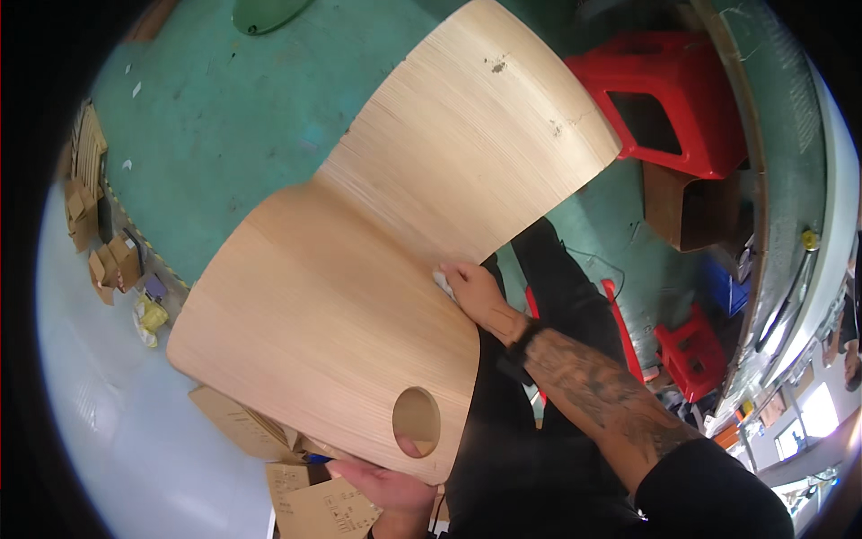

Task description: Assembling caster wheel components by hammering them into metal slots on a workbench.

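Note:
A bent plywood chair shell [323, 287] in pale wood fills the middle, tilted above my legs. It has an oval hole [417, 422] near its lower right corner and a few dark blemishes on the far panel. My left hand [386, 485] grips the shell's lower edge below the hole; some of its fingers are hidden behind the wood, and a fingertip shows through the hole. At the right edge of the bend, my right hand [471, 289] pinches a small white wad [444, 283], possibly cloth or paper, against the surface.
Red plastic stools [691, 108] stand at the right, with a brown box [687, 211] below one. A bench edge [759, 180] runs along the far right. Cardboard boxes [314, 508] lie at lower left. A green round object [265, 13] is on the green floor [215, 117].

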`<state>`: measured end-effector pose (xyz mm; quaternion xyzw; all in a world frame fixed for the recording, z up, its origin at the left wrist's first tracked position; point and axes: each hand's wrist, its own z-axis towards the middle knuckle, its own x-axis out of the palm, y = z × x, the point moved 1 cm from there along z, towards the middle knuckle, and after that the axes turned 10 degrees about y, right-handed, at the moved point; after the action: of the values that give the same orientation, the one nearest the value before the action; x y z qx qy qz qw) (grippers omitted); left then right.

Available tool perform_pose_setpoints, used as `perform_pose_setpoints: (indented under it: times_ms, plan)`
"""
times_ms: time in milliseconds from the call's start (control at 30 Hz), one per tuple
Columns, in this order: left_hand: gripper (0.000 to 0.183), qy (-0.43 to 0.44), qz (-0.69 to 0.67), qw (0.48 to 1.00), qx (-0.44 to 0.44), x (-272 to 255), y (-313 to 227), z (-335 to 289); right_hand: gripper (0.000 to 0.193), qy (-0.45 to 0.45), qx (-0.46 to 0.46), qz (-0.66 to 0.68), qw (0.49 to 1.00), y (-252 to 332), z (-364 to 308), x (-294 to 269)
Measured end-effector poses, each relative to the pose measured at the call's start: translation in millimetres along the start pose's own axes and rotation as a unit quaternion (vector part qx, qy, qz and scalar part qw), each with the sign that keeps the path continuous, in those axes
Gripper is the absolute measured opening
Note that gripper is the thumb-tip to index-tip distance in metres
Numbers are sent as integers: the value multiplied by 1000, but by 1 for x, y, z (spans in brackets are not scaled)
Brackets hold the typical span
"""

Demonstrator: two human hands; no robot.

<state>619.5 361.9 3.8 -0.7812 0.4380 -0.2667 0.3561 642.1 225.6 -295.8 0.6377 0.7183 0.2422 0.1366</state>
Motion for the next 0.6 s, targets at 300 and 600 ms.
perform_pose_setpoints:
  times_ms: [300, 600]
  plan:
    - [91, -104, 82, 991, -21, -1, -16, -4, 36, 32, -91, -136, 986, 53, -2, 5]
    - [92, -119, 123, 984, -43, -9, -15, -20, 20, 40, -31, -83, 995, 34, -42, -5]
